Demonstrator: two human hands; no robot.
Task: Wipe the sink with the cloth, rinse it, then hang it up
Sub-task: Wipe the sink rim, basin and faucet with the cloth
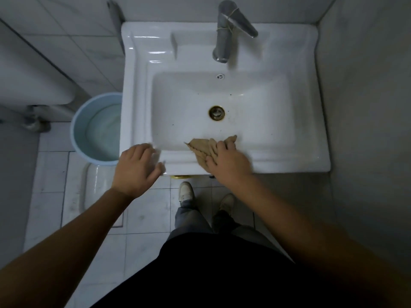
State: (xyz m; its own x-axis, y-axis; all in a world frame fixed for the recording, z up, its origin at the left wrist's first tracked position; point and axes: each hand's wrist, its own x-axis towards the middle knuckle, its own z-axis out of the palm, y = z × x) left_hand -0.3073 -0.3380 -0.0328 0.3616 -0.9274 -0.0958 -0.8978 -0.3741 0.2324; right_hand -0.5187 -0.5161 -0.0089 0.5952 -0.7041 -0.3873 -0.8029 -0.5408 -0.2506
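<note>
A white ceramic sink [278, 52] fills the upper middle of the head view, with dark specks in its basin and a brass-ringed drain [216, 112] at the centre. A tan cloth [203, 147] lies over the sink's front rim, partly inside the basin. My right hand [226, 160] presses flat on the cloth and grips it. My left hand [139, 168] hovers with fingers spread at the sink's front left corner and holds nothing. A grey metal faucet [224, 32] stands at the back, with string tied around it.
A light blue bucket [76, 127] holding water stands on the tiled floor just left of the sink. A grey wall runs close along the right side. My feet are on the floor below the sink's front edge.
</note>
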